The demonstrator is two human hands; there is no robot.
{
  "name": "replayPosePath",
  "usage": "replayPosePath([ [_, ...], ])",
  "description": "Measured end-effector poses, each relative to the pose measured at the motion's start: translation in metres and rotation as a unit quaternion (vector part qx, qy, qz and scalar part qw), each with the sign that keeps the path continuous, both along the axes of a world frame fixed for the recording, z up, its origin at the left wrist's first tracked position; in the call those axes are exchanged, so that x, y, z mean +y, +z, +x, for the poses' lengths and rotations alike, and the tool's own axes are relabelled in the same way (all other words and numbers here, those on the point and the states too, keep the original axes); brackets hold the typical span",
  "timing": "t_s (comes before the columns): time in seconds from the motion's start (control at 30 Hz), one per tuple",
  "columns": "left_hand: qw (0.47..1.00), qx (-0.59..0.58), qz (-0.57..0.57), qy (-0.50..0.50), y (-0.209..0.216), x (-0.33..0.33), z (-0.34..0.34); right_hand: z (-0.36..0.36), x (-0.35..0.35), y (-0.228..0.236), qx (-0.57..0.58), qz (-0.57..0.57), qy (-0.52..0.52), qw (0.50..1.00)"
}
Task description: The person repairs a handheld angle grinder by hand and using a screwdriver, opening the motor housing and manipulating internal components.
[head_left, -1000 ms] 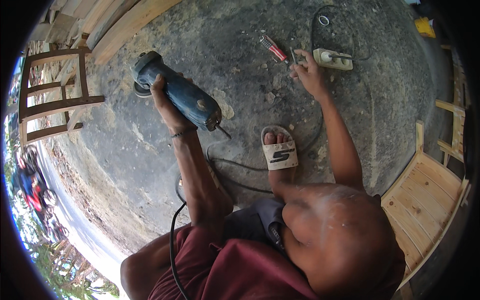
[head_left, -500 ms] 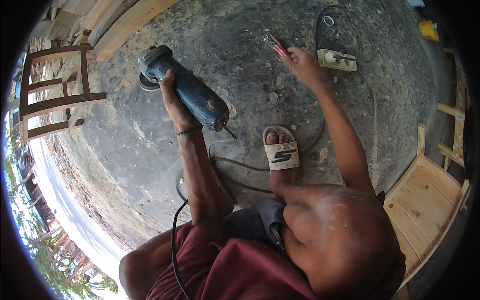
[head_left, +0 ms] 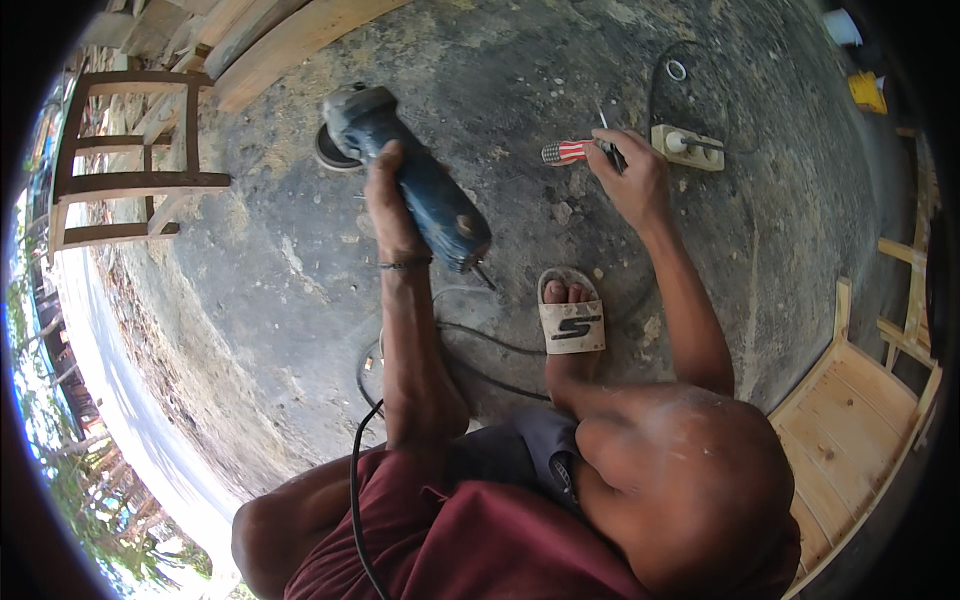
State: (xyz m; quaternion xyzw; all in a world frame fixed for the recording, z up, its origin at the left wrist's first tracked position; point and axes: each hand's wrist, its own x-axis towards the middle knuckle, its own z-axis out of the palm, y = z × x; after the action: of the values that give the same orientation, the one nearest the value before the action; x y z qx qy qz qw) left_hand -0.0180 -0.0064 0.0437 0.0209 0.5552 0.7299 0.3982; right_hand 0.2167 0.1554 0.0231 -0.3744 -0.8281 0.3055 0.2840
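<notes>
My left hand (head_left: 395, 205) is closed around the blue body of an angle grinder (head_left: 440, 205), holding it above the concrete floor. The grinder's grey head points up and left, and its round disc (head_left: 337, 150) shows beside the head. In my right hand (head_left: 633, 180), the fingers are pinched on a small tool with a flag-patterned handle (head_left: 567, 152) in red, white and dark stripes and dots. A black part sits between the fingers, and a thin light tip sticks up above them. The tool's exact kind is unclear. A white power strip (head_left: 702, 155) with a plug lies just right of that hand.
A black cord (head_left: 352, 480) runs over my lap and loops on the floor. My slippered foot (head_left: 573, 320) stands between my arms. Wooden frames (head_left: 140, 183) and planks (head_left: 300, 45) are at the left, a wooden chair (head_left: 850, 420) at the right. A yellow container (head_left: 867, 92) is far right.
The grinder has swung slightly right and upward in view. My right hand has moved lower, and the flag-patterned tool has turned from slanted to nearly level; a black part and thin tip now show.
</notes>
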Motion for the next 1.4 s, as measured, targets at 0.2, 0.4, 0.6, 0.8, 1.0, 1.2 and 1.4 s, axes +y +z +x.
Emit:
replayPosePath([
  [0.2, 0.997, 0.004, 0.013, -0.078, -0.010, 0.008, 0.027, -0.029, -0.029, 0.069, 0.056, -0.018, 0.033, 0.998],
  [0.4, 0.983, -0.082, 0.123, -0.107, -0.016, 0.011, 0.040, -0.037, -0.042, 0.077, 0.074, -0.012, 0.044, 0.996],
  [0.6, 0.975, -0.057, 0.190, -0.099, -0.007, 0.004, 0.034, -0.040, -0.067, 0.068, 0.093, 0.031, 0.075, 0.992],
  [0.8, 0.970, -0.116, 0.213, -0.020, 0.010, 0.006, 0.036, -0.035, -0.075, 0.076, 0.095, 0.052, 0.132, 0.985],
  [1.0, 0.974, -0.109, 0.196, -0.023, 0.013, 0.001, 0.028, -0.019, -0.076, 0.075, 0.089, -0.149, 0.149, 0.973],
  [1.2, 0.977, -0.104, 0.186, 0.005, 0.014, 0.001, 0.019, 0.000, -0.072, 0.096, 0.148, -0.151, 0.250, 0.945],
  [1.4, 0.975, -0.114, 0.190, 0.008, 0.011, 0.003, 0.020, -0.006, -0.076, 0.077, 0.217, -0.119, 0.260, 0.933],
])
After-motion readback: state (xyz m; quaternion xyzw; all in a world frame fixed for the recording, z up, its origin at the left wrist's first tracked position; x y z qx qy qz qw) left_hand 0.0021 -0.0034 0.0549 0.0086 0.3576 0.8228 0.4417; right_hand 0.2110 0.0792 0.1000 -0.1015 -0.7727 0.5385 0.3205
